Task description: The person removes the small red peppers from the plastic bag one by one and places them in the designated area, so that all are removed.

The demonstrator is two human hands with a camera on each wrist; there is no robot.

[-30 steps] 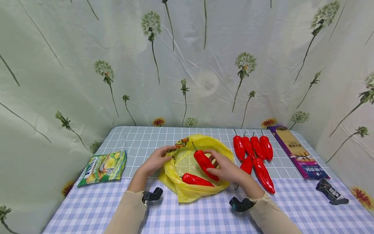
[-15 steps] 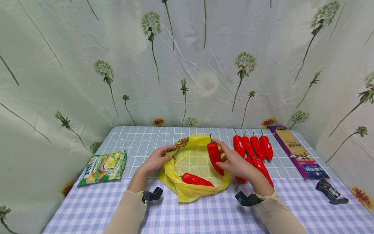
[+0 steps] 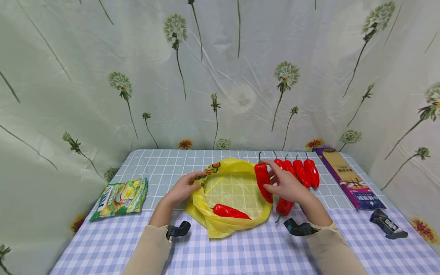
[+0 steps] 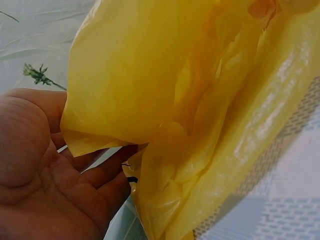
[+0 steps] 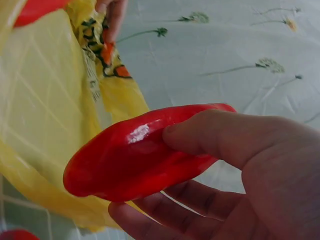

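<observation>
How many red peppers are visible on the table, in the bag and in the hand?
7, maybe more hidden: one held by the right hand, the held pepper; one in the yellow bag, the bagged pepper; three in the row behind the hand; two partly hidden, the nearer peppers.

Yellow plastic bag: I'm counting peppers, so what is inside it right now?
One red pepper lies inside the yellow plastic bag, near its front edge. The right hand holds another pepper at the bag's right rim. Anything under the folds is hidden.
</observation>
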